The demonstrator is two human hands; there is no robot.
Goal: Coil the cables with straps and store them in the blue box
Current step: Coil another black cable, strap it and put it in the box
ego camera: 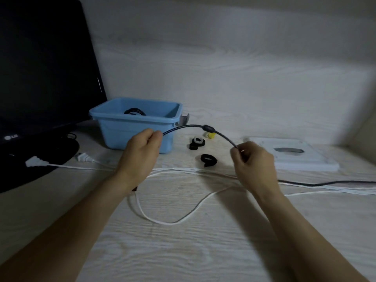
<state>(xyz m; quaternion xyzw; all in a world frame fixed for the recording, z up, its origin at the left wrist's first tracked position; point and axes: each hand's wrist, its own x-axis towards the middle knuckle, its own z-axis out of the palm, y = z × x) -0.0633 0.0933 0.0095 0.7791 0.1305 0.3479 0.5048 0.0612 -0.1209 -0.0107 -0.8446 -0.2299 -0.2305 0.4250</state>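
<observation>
A black cable (189, 126) with a thick ferrite bead arches in the air between my hands. My left hand (140, 153) pinches one end of the arch in front of the blue box (114, 127). My right hand (254, 161) pinches the other end, and the cable runs on across the table to the right. A coiled black cable (134, 111) lies inside the box. Black straps lie on the table: a rolled pair (197, 143) and a loose loop (208, 159). A white cable (173, 219) loops over the table under my arms.
A black monitor (44, 64) stands at the left, with white plugs (36, 162) by its base. The box's white lid (305, 161) lies at the right. A small yellow object (211, 135) sits behind the straps. A wall closes the table at the back.
</observation>
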